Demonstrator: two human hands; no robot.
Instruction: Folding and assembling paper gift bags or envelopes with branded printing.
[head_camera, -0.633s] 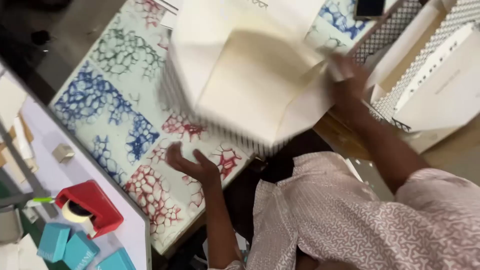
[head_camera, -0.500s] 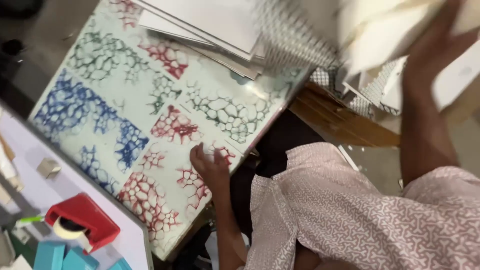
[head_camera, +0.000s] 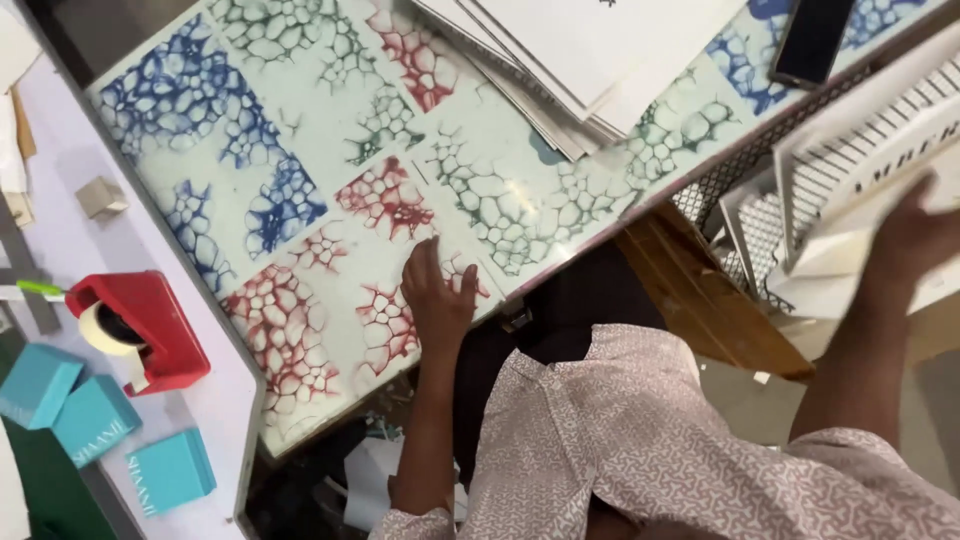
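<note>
Currently the left hand (head_camera: 437, 300) lies flat, palm down and fingers spread, on the patterned worktop (head_camera: 300, 150), close to its near edge. It grips nothing; it only presses the glossy surface over the red cell-like print.

The right hand (head_camera: 915, 235) is off to the person's right, beyond the worktop's edge, reaching into a group of white perforated trays (head_camera: 800, 200) that stand beside the worktop. It rests on or against a pale sheet (head_camera: 850, 255) lying in the trays. The frame is motion-blurred there, so I cannot tell whether the fingers have closed on the sheet or merely touch it; they look loosely extended.

Key relation: the sheet lies directly under and ahead of the right hand, well apart from the left hand, with the worktop's edge and a wooden surface (head_camera: 710, 290) between them. The right hand is plainly the nearer one. The sheet's long axis appears to follow the tray slots, slanting up toward the right of the frame (low confidence, given blur).

Other items noted:
- stack of white card sheets (head_camera: 590, 50) at the far side of the worktop, tilted, overhanging itself in layers
- dark phone (head_camera: 810, 40) just beside that stack
- red tape dispenser (head_camera: 140, 330) and teal boxes (head_camera: 90, 425) on the adjoining pale surface, well apart from both hands
</note>
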